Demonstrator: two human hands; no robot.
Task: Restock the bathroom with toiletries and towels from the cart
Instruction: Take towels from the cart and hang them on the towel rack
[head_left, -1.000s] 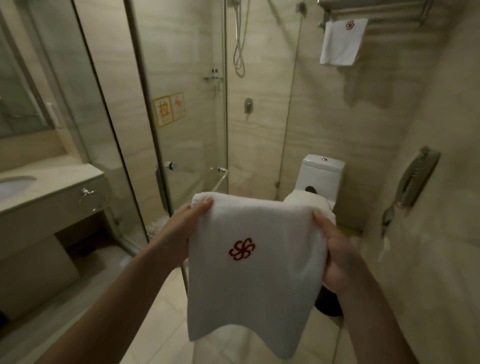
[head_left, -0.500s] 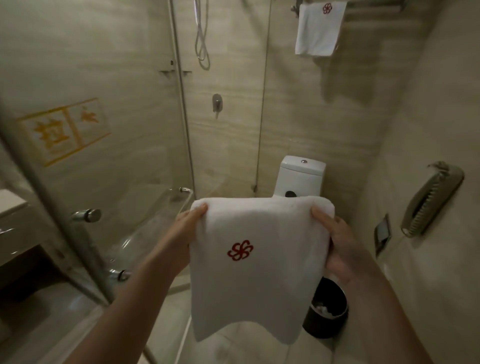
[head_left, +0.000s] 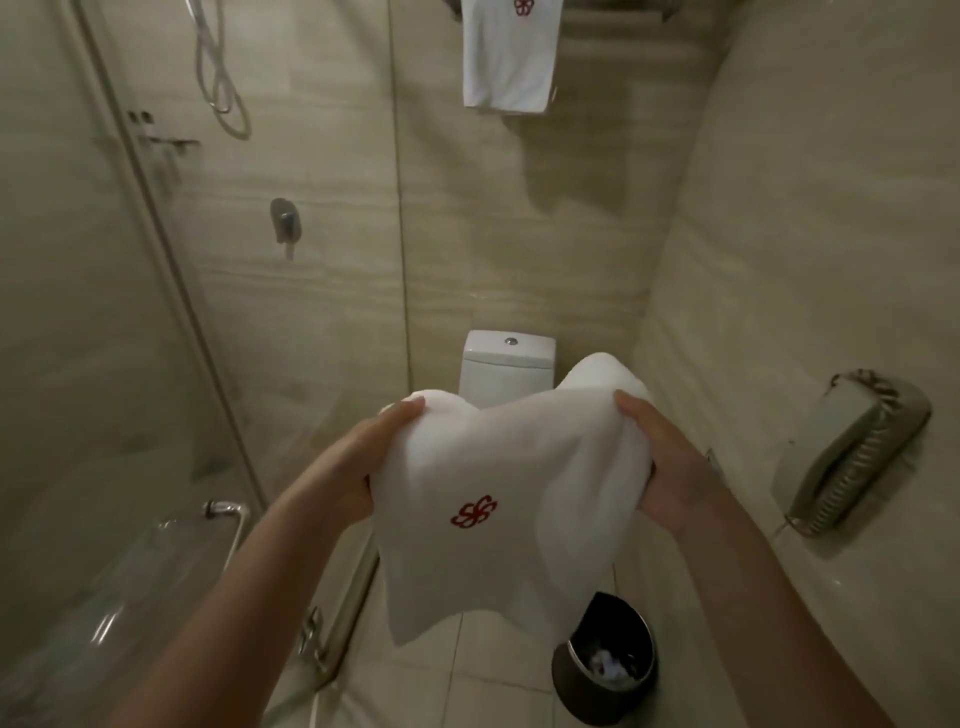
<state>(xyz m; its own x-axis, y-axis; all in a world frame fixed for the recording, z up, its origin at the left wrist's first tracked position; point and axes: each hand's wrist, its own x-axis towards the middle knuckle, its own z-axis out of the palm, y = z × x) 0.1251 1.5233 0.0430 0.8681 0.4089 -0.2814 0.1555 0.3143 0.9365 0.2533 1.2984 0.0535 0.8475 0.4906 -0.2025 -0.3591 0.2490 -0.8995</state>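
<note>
both hands busy. left hand (head_left: 374, 457) and right hand (head_left: 660, 467) each clutch an upper corner of the folded white towel (head_left: 509, 493), thumbs on the near face, fingers wrapped behind the cloth. the towel hangs in the air between them at about chest height, in front of the toilet (head_left: 509, 364). its top edge sags in the middle and the red emblem faces me.

progress: one hung towel (head_left: 509, 57) already drapes from the rack (head_left: 618, 13) high on the back wall, and bare rail shows to its right. mine is not up yet. i judge the towel part roughly half done. no toiletries or cart in view, so i cannot tell how that part stands.

room to move: narrow lane. shower glass (head_left: 156, 364) runs close along my left, its door handle (head_left: 223, 512) jutting near my left forearm. the right wall is near, with a wall phone (head_left: 852, 452) sticking out. the bin (head_left: 608, 660) sits on the floor low right, just under the towel's hem. the rack is above the toilet, so the lift likely goes up and forward over the tank. the way overhead looks open.
</note>
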